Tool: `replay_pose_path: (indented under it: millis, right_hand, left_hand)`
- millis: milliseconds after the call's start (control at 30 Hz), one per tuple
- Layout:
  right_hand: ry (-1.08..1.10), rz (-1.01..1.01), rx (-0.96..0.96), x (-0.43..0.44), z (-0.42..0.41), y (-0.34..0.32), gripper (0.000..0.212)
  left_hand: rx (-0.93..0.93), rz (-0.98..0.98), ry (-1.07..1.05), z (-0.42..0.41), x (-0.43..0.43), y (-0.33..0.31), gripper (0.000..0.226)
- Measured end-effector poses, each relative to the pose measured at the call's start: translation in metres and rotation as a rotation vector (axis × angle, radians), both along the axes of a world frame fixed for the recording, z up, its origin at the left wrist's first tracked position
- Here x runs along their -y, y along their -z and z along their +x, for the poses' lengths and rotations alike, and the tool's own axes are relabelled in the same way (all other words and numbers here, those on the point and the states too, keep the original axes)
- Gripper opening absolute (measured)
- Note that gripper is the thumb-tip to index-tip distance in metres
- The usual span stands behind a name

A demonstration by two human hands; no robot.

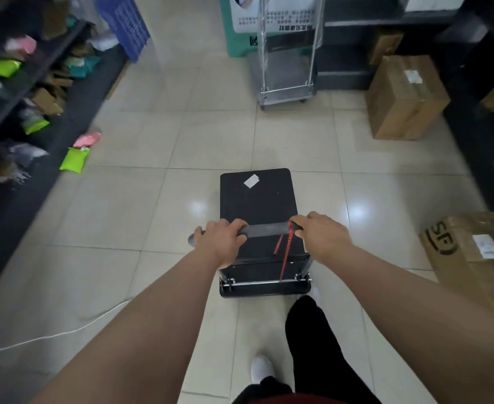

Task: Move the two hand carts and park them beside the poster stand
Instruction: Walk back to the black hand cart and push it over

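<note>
A black flat hand cart (pixel 257 205) with a white sticker on its deck stands on the tiled floor straight in front of me. My left hand (pixel 219 240) and my right hand (pixel 321 231) both grip its padded handle bar (pixel 266 229), from which a red cord hangs. Further ahead a grey hand cart (pixel 285 80) with a chrome handle stands upright against the green and white poster stand (pixel 240 30) at the top middle.
Dark shelves with coloured parcels (pixel 30 91) run along the left; green and pink bags (pixel 75 158) lie on the floor beside them. Cardboard boxes (pixel 403 97) stand at the right, one large box (pixel 473 258) close by. A blue crate (pixel 123 21) leans far left. A white cable (pixel 50 335) crosses the floor.
</note>
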State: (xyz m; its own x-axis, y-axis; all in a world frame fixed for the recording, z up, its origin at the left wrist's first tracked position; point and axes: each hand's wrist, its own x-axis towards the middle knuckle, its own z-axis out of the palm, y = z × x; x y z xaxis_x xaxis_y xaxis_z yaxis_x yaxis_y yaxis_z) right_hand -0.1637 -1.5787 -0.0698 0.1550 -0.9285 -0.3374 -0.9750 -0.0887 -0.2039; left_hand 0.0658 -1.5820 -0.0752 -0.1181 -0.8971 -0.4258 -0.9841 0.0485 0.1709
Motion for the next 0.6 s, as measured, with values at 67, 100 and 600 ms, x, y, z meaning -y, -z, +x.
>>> replay_pose_path:
  millis: [67, 100, 600]
  right_hand:
    - [-0.015, -0.014, -0.008, 0.033, 0.004, 0.002, 0.025]
    - [-0.024, -0.027, -0.008, 0.053, 0.004, 0.003, 0.024]
    - [-0.143, 0.024, 0.081, 0.347, -0.02, 0.0, 0.026]
  left_hand:
    - [0.009, 0.011, -0.001, 0.004, 0.034, 0.0, 0.029]
    - [0.016, 0.008, -0.005, 0.005, 0.053, 0.001, 0.029]
    - [0.004, 0.045, -0.255, -0.037, 0.287, -0.003, 0.032]
